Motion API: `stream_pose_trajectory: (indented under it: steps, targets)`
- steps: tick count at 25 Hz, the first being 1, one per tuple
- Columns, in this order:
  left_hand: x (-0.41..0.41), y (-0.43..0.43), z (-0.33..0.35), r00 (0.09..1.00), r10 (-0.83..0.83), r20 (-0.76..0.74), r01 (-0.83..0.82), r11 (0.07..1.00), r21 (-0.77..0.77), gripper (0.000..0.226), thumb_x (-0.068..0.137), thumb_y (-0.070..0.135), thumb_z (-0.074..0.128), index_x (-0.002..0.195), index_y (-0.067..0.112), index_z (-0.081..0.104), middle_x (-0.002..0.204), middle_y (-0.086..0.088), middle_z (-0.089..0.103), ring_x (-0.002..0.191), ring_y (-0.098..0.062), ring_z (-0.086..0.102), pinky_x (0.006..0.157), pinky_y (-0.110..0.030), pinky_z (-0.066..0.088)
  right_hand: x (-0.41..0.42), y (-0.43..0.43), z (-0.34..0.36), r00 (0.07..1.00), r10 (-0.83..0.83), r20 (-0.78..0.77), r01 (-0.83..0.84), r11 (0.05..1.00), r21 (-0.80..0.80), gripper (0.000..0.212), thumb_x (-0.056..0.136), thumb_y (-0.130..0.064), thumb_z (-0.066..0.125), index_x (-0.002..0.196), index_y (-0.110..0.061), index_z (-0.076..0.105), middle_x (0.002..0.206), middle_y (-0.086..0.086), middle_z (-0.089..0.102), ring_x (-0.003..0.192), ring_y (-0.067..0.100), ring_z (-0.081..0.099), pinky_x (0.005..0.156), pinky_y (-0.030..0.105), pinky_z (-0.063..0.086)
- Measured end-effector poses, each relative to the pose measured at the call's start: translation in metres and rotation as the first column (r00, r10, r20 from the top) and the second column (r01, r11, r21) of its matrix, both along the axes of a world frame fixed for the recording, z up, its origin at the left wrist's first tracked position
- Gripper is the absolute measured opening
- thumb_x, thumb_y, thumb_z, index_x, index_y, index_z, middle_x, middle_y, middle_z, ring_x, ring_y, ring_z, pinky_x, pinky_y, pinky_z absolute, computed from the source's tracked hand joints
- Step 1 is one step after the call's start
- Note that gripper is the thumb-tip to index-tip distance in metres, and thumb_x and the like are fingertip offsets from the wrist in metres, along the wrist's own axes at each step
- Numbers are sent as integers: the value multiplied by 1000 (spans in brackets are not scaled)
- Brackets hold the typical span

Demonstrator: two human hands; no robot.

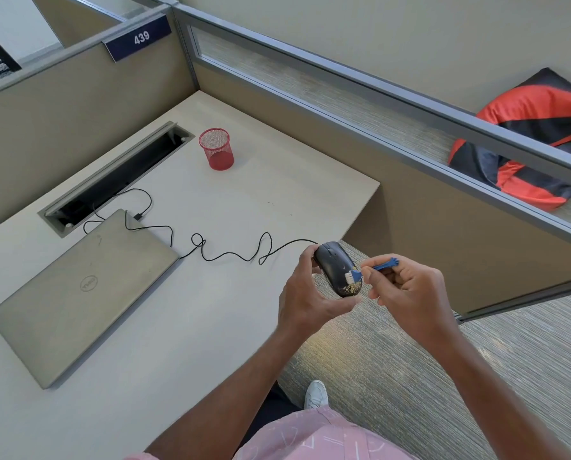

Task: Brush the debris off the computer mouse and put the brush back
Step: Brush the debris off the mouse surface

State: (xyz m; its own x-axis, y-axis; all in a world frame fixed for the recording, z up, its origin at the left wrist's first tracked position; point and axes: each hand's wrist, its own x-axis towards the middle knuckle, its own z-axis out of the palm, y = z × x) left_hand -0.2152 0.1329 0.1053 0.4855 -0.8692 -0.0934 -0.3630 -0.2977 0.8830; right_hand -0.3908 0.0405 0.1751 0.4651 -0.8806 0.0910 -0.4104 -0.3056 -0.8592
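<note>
Left hand (305,293): we note it curled round a black computer mouse (335,267), thumb at the mouse's near end, fingers on its far side. The mouse is lifted off the desk (211,327), just past the desk's right edge.

Right hand (410,290): just right of the left. It pinches the handle of a small blue brush (377,267) between thumb and curled fingers. The white bristles touch the mouse's back. Pale yellowish debris (352,287) clings to the mouse's near end, just below the bristles.

Surface: a pale beige laminate desk, lying left of and beyond both hands. The mouse's black cable (231,257) runs in loose loops leftward from the left hand to the far edge of a closed silver laptop (84,293), which lies well left of that hand. Beyond the laptop we see a long cable slot (111,180) set in the desk, its lid raised. A red mesh cup (216,148) stands upright far beyond the left hand, near the desk's back corner. A few dark specks dot the desk between the cup and the hands.

Room: tan cubicle partitions with grey metal rails close the desk at the back and on the right. A dark plate (138,37) reading 439 sits on the top rail, far beyond the left hand. Past the right partition, well beyond the right hand, lies a red and black bag (526,144). Streaked grey carpet (410,376) shows under the right hand. Nearer than the hands we see a white shoe (315,395) and a pink patterned shirt (310,436).
</note>
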Motion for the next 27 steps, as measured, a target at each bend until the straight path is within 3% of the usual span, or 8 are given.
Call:
stream_pose_trajectory:
  steps: [13, 21, 27]
  targets:
    - [3, 2, -1, 1000, 0, 12, 0, 1000, -4, 106, 68, 60, 99, 154, 39, 42, 137, 20, 71, 128, -3, 67, 100, -46, 64, 6, 17, -21, 997, 73, 34, -72, 997, -38, 18, 96, -4, 86, 107, -18, 86, 75, -13, 80, 58, 12, 74, 56, 29, 63]
    - [3, 6, -3, 1000, 6, -4, -6, 1000, -21, 105, 70, 61, 102, 154, 40, 42, 139, 21, 70, 129, -3, 68, 102, -47, 64, -8, 11, -13, 999, 25, 39, -22, 997, -73, 13, 95, -5, 86, 104, -14, 87, 73, -6, 79, 58, 13, 74, 56, 36, 64]
    - [1, 6, -2, 1000, 8, 7, -8, 999, -35, 99, 72, 53, 99, 153, 40, 42, 134, 19, 72, 127, -2, 67, 99, -44, 63, 0, 22, -20, 990, 140, 17, -137, 984, -116, 19, 93, 0, 88, 103, -16, 88, 81, -10, 80, 61, 11, 75, 55, 32, 63]
